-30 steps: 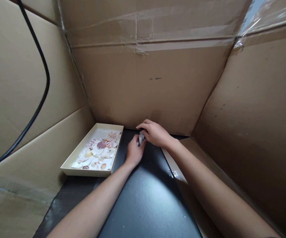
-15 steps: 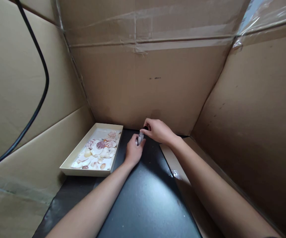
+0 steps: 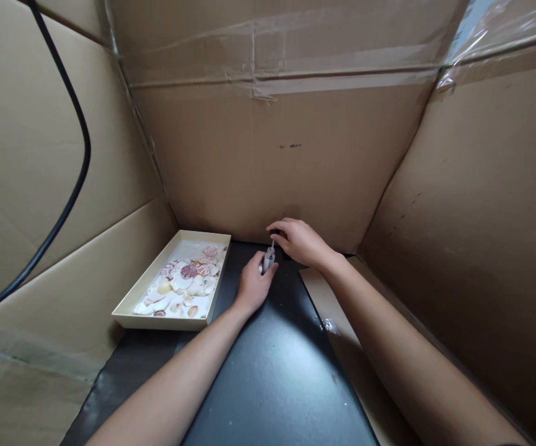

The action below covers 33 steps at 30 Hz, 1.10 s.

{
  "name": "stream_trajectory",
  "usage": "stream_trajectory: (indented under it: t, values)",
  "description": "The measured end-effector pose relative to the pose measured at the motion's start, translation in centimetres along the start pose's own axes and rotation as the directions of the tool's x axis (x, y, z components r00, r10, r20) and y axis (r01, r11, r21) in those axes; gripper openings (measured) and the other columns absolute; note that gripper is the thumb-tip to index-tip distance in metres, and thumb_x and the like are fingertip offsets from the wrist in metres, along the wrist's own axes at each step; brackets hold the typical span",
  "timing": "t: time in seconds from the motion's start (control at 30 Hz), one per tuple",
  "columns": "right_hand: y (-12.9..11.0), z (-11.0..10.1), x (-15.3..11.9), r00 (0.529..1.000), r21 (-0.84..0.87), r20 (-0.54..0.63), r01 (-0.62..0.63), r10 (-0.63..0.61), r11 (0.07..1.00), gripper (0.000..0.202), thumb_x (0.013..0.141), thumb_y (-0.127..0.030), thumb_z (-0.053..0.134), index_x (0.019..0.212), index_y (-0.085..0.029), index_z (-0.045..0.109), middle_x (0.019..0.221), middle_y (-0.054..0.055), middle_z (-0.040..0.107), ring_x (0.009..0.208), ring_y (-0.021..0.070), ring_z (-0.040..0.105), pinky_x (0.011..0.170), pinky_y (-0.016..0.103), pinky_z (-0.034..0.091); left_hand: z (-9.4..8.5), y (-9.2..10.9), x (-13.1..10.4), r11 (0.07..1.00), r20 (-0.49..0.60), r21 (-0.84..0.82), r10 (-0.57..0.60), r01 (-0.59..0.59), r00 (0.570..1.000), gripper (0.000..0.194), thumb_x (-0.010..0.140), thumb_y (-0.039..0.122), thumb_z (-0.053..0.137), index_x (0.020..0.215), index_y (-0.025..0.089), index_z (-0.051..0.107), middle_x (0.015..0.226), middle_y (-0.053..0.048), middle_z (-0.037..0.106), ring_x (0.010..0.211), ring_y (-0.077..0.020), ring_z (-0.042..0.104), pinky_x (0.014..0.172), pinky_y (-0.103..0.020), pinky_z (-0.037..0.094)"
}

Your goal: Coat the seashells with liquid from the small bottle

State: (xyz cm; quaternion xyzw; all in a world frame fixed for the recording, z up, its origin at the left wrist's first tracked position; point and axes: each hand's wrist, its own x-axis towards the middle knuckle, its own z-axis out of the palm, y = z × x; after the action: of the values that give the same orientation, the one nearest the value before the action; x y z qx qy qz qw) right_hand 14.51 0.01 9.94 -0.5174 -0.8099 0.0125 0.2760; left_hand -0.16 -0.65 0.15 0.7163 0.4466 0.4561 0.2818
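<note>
My left hand (image 3: 253, 284) is closed around a small clear, whitish bottle (image 3: 269, 256), which looks like a nail polish bottle, held tilted above the dark table. A small pale bit shows beside the bottle between the fingers; I cannot make out what it is. Just above, my right hand (image 3: 299, 240) pinches a black brush cap (image 3: 275, 232). Its thin pale stem (image 3: 273, 244) points down at the bottle's mouth, and whether the tip is still inside is too small to tell.
A cream tray (image 3: 165, 323) with many seashells (image 3: 188, 271) pictured or lying in it stands on the left. Cardboard walls (image 3: 268, 179) enclose the black table (image 3: 268, 371). A flat cardboard strip (image 3: 316, 291) lies at right, and a black cable (image 3: 86, 142) hangs at left.
My right hand has lifted the black cap off the bottle, baring the thin stem. My left hand has shifted slightly right with the bottle.
</note>
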Motion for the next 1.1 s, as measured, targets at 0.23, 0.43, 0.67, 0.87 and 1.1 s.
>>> stream_trajectory:
  t: [0.23, 0.43, 0.67, 0.87, 1.1]
  values:
    - [-0.1, 0.3, 0.1, 1.000, 0.005, -0.013, 0.018, -0.018, 1.000, 0.027, 0.091, -0.021, 0.051, 0.112, -0.019, 0.066, 0.105, 0.009, 0.064, 0.094, 0.0191, 0.060, 0.083, 0.028, 0.041, 0.1, 0.2, 0.0, 0.997, 0.031, -0.079, 0.001, 0.002, 1.000, 0.016, 0.083, 0.033, 0.053, 0.080, 0.018, 0.049, 0.069, 0.004, 0.050, 0.065, -0.0104, 0.045, 0.061, -0.020, 0.032]
    - [-0.4, 0.5, 0.1, 0.997, 0.098, -0.026, 0.078, -0.076, 0.992, 0.029, 0.090, -0.014, 0.050, 0.114, -0.019, 0.065, 0.107, 0.009, 0.064, 0.098, 0.0179, 0.059, 0.085, 0.028, 0.042, 0.3, 0.0, 0.1, 0.982, 0.048, -0.185, -0.015, 0.023, 0.999, 0.019, 0.083, 0.035, 0.053, 0.085, 0.017, 0.051, 0.074, 0.002, 0.053, 0.068, -0.0115, 0.048, 0.064, -0.021, 0.036]
    - [-0.6, 0.6, 0.1, 0.999, 0.088, -0.016, 0.039, -0.038, 0.995, 0.025, 0.090, -0.017, 0.049, 0.110, -0.018, 0.064, 0.102, 0.007, 0.064, 0.091, 0.0163, 0.059, 0.080, 0.026, 0.041, 0.3, 0.2, -0.1, 0.954, 0.085, -0.297, -0.025, 0.049, 0.996, 0.022, 0.083, 0.036, 0.053, 0.090, 0.016, 0.053, 0.078, 0.000, 0.056, 0.071, -0.0118, 0.049, 0.067, -0.021, 0.038]
    - [-0.6, 0.1, -0.1, 0.998, -0.021, -0.050, -0.041, 0.040, 0.999, 0.016, 0.088, -0.030, 0.056, 0.094, -0.017, 0.064, 0.092, 0.006, 0.064, 0.075, 0.0143, 0.056, 0.065, 0.024, 0.036, 0.3, 0.0, 0.0, 0.967, 0.060, -0.247, -0.044, 0.058, 0.997, 0.022, 0.084, 0.039, 0.053, 0.084, 0.017, 0.050, 0.073, 0.003, 0.051, 0.069, -0.0109, 0.045, 0.066, -0.021, 0.035]
    - [-1.1, 0.1, -0.3, 0.997, -0.012, -0.060, -0.050, 0.049, 0.999, 0.018, 0.082, -0.033, 0.064, 0.088, -0.018, 0.057, 0.082, 0.004, 0.064, 0.065, 0.0124, 0.052, 0.056, 0.023, 0.028, 0.3, -0.3, 0.1, 0.976, 0.029, -0.203, -0.070, 0.074, 0.997, 0.028, 0.083, 0.045, 0.053, 0.080, 0.017, 0.049, 0.069, 0.003, 0.048, 0.065, -0.0107, 0.042, 0.061, -0.022, 0.032]
